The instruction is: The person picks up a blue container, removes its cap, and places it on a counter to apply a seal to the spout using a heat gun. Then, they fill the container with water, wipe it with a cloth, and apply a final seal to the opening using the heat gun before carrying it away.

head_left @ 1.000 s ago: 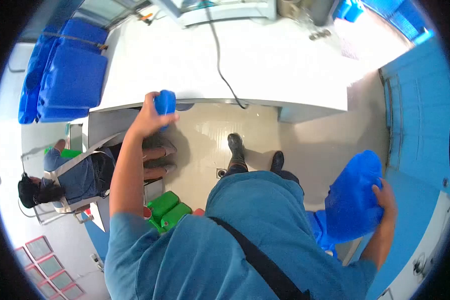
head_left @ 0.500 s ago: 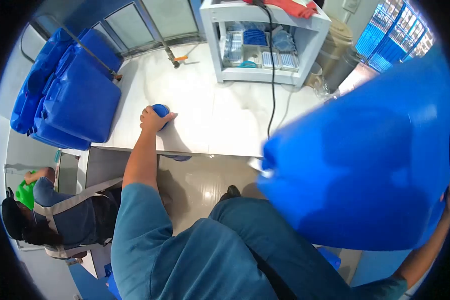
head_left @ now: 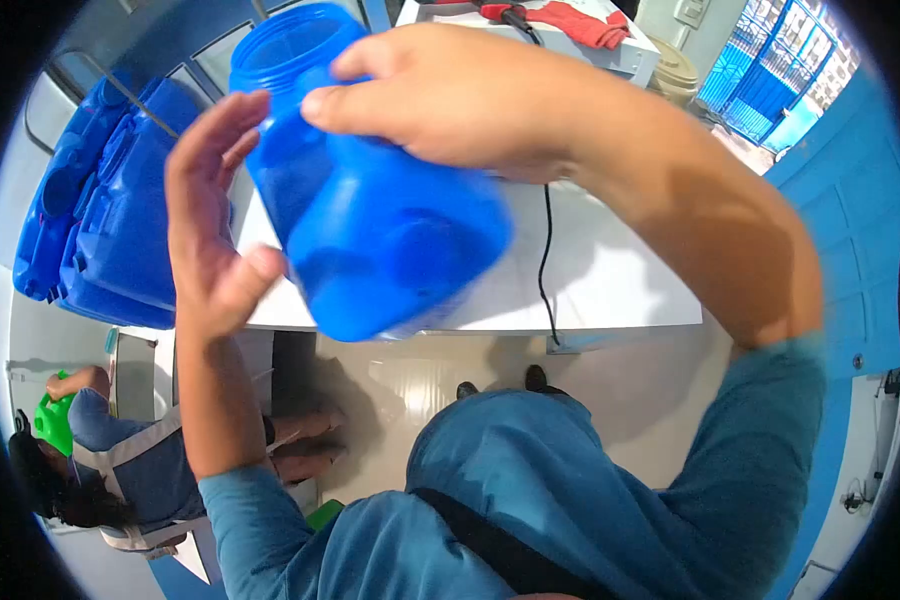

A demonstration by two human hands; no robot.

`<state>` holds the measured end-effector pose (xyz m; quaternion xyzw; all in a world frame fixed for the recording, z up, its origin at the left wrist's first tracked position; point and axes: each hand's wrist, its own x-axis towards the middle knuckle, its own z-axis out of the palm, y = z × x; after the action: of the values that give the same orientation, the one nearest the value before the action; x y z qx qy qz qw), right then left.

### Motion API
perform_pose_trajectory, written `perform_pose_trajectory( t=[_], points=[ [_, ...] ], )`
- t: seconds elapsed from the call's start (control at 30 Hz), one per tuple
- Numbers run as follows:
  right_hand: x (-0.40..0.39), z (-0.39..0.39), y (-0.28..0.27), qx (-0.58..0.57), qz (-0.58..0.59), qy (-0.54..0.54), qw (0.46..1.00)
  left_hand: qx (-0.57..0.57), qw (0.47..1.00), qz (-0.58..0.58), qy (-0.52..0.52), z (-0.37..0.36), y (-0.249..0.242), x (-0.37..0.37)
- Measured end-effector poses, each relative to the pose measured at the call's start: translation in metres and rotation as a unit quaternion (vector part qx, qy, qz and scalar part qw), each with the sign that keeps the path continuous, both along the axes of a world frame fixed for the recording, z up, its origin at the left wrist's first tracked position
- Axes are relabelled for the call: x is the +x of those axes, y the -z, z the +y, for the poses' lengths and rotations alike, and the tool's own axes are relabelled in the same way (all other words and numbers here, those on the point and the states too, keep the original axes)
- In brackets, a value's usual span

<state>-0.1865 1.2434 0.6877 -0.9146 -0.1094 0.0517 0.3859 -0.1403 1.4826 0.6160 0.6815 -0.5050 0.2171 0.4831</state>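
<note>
Blue jug (head_left: 400, 240) tilts in the right hand (head_left: 420, 95), left hand (head_left: 202, 225) curved alongside.

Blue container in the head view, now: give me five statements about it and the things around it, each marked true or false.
1. The right hand grips the blue container near its mouth. True.
2. A cap closes that mouth. False: it is open.
3. The left hand has thumb and fingers spread apart. True.
4. The red cloth lies on the floor. False: it is on the white stand.
5. A co-worker's hand holds a green container. True.
</note>
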Motion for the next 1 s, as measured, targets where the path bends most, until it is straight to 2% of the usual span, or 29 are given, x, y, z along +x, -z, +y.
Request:
perform_pose_trajectory(
  t=[0.03, 0.07, 0.13, 0.17, 0.23, 0.3, 0.37, 0.4, 0.43, 0.5, 0.57, 0.63, 0.67, 0.83, 1.0],
  points=[
    [0.020, -0.003, 0.019, 0.062, -0.122, -0.065, 0.988, 0.042, 0.999, 0.002, -0.009, -0.007, -0.001, -0.009],
    [0.031, -0.010, 0.031, 0.122, -0.242, -0.130, 0.954, 0.095, 0.993, -0.021, -0.059, -0.009, -0.003, -0.014],
    [0.018, -0.051, 0.022, 0.102, -0.278, -0.158, 0.942, 0.180, 0.958, -0.113, -0.193, -0.019, -0.007, -0.025],
    [0.008, -0.078, 0.021, 0.082, -0.314, -0.183, 0.928, 0.182, 0.957, -0.113, -0.195, -0.022, -0.005, -0.029],
    [-0.011, -0.135, 0.033, 0.006, -0.172, -0.240, 0.955, 0.214, 0.932, -0.071, -0.284, -0.022, -0.004, -0.034],
    [-0.012, -0.180, 0.082, -0.012, -0.023, -0.266, 0.964, 0.205, 0.932, -0.074, -0.289, -0.030, 0.000, -0.040],
    [0.012, -0.202, 0.130, -0.124, 0.075, -0.191, 0.971, 0.185, 0.934, -0.077, -0.296, -0.038, 0.006, -0.040],
    [0.029, -0.213, 0.161, -0.152, 0.029, -0.136, 0.979, 0.179, 0.926, -0.097, -0.317, -0.036, 0.014, -0.034],
    [0.051, -0.224, 0.190, -0.177, -0.016, -0.080, 0.981, 0.115, 0.934, -0.082, -0.327, -0.037, 0.026, -0.029],
    [0.107, -0.242, 0.236, -0.162, -0.100, 0.062, 0.980, 0.071, 0.937, -0.085, -0.331, -0.032, 0.034, -0.022],
    [0.173, -0.250, 0.256, -0.141, -0.105, 0.203, 0.963, 0.073, 0.925, -0.101, -0.358, -0.036, 0.036, -0.020],
    [0.236, -0.269, 0.281, -0.267, -0.215, 0.200, 0.918, -0.002, 0.925, -0.108, -0.366, -0.045, 0.039, -0.018],
    [0.260, -0.272, 0.283, -0.292, -0.240, 0.229, 0.897, 0.034, 0.909, -0.092, -0.406, -0.045, 0.036, -0.023],
    [0.332, -0.260, 0.282, -0.287, -0.254, 0.326, 0.864, 0.006, 0.924, -0.101, -0.369, -0.029, 0.047, -0.005],
    [0.343, -0.264, 0.280, -0.266, -0.280, 0.368, 0.846, -0.011, 0.932, -0.101, -0.348, -0.033, 0.044, 0.010]
  ],
)
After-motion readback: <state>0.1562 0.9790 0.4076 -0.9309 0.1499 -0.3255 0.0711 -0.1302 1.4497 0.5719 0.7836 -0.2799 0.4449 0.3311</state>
